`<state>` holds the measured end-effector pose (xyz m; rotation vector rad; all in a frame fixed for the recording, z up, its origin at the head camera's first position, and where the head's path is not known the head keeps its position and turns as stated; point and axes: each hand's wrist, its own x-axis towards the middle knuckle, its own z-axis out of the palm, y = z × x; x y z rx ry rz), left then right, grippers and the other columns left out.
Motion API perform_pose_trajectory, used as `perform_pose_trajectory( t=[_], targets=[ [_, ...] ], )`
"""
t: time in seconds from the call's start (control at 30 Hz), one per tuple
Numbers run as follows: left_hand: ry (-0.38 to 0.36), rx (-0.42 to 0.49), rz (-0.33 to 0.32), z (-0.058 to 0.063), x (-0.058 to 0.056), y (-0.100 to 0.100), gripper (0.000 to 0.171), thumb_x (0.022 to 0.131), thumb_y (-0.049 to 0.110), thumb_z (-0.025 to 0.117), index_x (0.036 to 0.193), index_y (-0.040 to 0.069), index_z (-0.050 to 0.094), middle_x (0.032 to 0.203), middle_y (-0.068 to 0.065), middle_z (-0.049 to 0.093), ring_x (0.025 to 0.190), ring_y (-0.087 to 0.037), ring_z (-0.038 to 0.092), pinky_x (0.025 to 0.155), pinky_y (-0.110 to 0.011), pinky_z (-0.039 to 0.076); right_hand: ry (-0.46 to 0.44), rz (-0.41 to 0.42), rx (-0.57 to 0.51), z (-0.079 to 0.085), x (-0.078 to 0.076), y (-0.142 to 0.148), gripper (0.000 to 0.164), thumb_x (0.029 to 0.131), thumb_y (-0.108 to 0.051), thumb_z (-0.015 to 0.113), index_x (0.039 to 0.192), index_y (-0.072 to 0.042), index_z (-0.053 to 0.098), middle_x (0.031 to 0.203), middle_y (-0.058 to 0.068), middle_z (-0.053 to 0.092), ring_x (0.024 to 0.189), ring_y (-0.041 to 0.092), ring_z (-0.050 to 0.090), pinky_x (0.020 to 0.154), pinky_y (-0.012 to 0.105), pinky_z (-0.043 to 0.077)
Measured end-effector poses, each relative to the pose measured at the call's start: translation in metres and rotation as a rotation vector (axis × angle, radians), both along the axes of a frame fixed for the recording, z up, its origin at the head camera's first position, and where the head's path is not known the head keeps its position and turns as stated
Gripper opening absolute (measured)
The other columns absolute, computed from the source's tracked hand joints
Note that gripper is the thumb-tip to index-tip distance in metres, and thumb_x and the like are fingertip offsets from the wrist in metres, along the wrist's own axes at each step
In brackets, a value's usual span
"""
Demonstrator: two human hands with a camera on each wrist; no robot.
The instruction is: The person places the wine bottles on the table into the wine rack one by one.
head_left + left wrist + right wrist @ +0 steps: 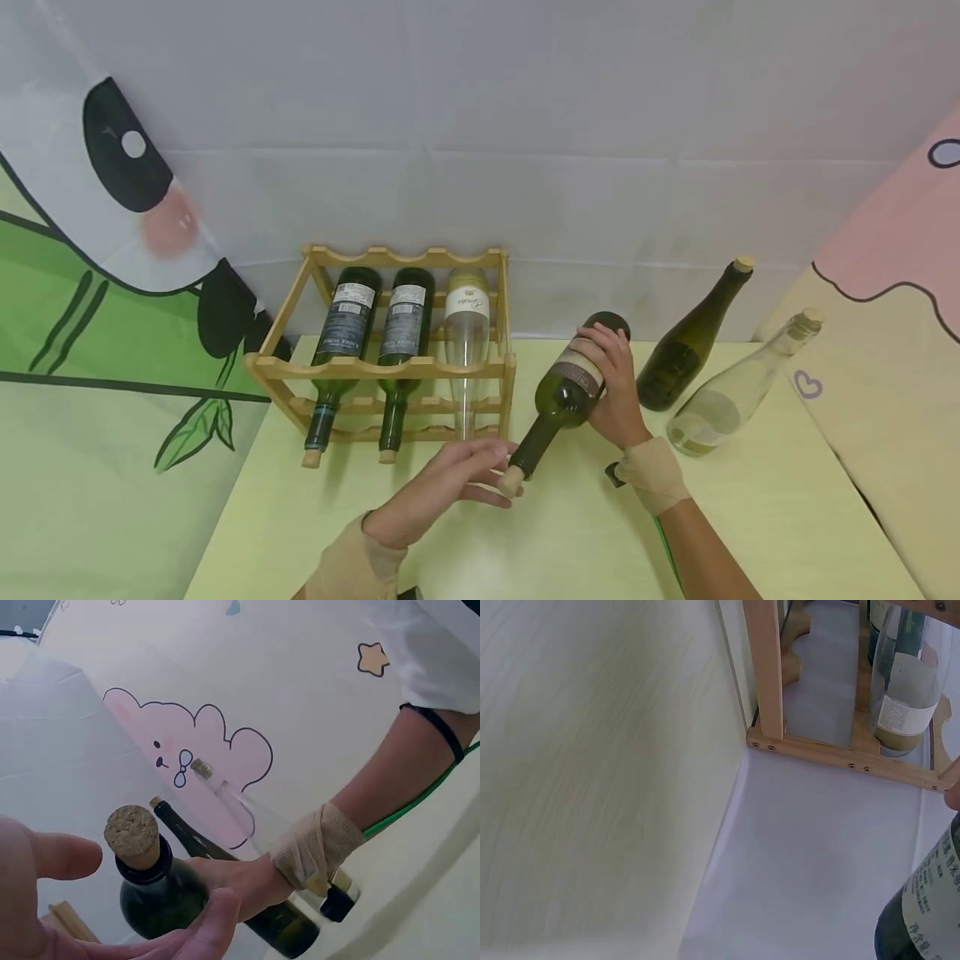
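Note:
My right hand grips a dark green wine bottle around its body. The bottle is tilted, its corked neck pointing down and left. Around the cork end, my left hand has its fingers and thumb spread apart; in the left wrist view the cork shows between them, and whether a finger touches the neck is unclear. To the left stands a wooden wine rack. On its upper level lie two dark bottles and a clear bottle. The held bottle's label appears in the right wrist view.
Right of my right hand, a dark green corked bottle and a clear corked bottle stand on the pale yellow table. A white cloth hangs behind the rack. A green cord runs along my right forearm.

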<state>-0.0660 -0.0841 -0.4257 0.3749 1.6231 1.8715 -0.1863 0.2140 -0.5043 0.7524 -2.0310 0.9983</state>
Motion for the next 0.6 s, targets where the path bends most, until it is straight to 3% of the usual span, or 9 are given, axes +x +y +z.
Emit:
perform_pose_trajectory(
  t=[0.17,0.37,0.6],
  targets=[
    [-0.089,0.045,-0.077,-0.006,-0.002,0.008,0.048,0.114,0.036,0.053,0.145,-0.001,0.059,0.124,-0.016,0.074,0.106,-0.021,0.075,0.095,-0.039,0.061,0.038,-0.003,0.062,0.006,0.006,-0.005,0.069,0.072,-0.001,0.093,0.136,-0.009,0.068,0.147,0.019,0.06,0.144,0.046,0.046,0.123,0.07,0.02],
    [-0.1,0.006,-0.057,-0.015,-0.005,0.013,0.042,0.112,0.035,0.058,0.132,-0.001,0.065,0.111,-0.01,0.077,0.088,-0.015,0.074,0.078,-0.029,0.058,0.066,0.006,0.148,0.007,0.011,-0.009,0.078,0.065,0.002,0.097,0.136,-0.011,0.067,0.147,0.018,0.06,0.143,0.045,0.048,0.123,0.067,0.023],
    [-0.138,-0.029,-0.065,-0.023,-0.002,0.021,0.037,0.109,0.036,0.063,0.124,0.003,0.066,0.094,-0.003,0.072,0.068,-0.008,0.06,0.061,-0.023,0.049,0.085,-0.009,0.21,0.007,0.018,-0.01,0.083,0.062,0.001,0.101,0.136,-0.012,0.067,0.148,0.018,0.06,0.144,0.044,0.047,0.124,0.063,0.025]
  ],
)
